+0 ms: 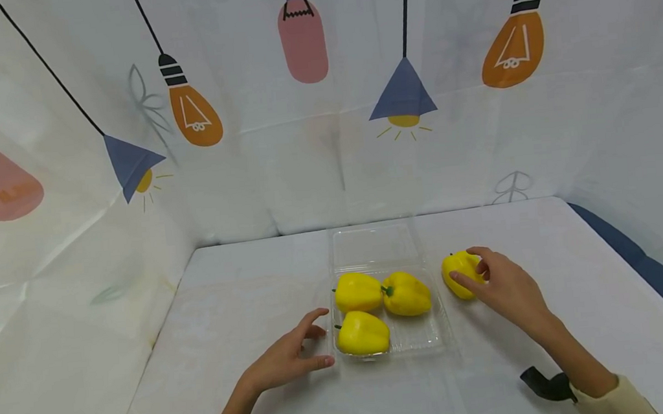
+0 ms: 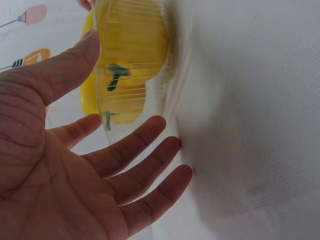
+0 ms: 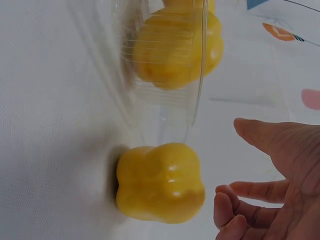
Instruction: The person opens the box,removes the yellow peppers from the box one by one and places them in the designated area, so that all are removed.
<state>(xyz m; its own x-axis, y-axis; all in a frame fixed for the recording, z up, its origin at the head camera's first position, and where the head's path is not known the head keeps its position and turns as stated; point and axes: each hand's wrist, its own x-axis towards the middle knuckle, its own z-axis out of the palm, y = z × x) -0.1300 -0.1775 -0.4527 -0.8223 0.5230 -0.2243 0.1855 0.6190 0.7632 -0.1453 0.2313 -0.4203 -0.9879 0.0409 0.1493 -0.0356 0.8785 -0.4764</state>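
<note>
Here's the right hand (image 1: 507, 287), poised over a lone yellow pepper (image 1: 457, 276) on the white table (image 1: 244, 288), just right of the clear plastic box (image 1: 418, 339). Thumb and fingers are parted around it in the head view, but the right wrist view shows daylight between hand and pepper, so there's no grip here! Across on the other side, the left hand (image 1: 287, 358) is loose too, holding nothing, fingers spread beside the box's left edge; whether the thumb touches the rim, I can't tell. And inside that box sit three more yellow peppers: one at the back left (image 1: 358, 292), one on the right (image 1: 407, 295), one at the front left (image 1: 363, 334), green stems towards the left. The clear lid (image 1: 372, 246) stands open at the back, and behind the table hangs a pale sheet (image 1: 299, 164) printed with lamps and bulbs.
</note>
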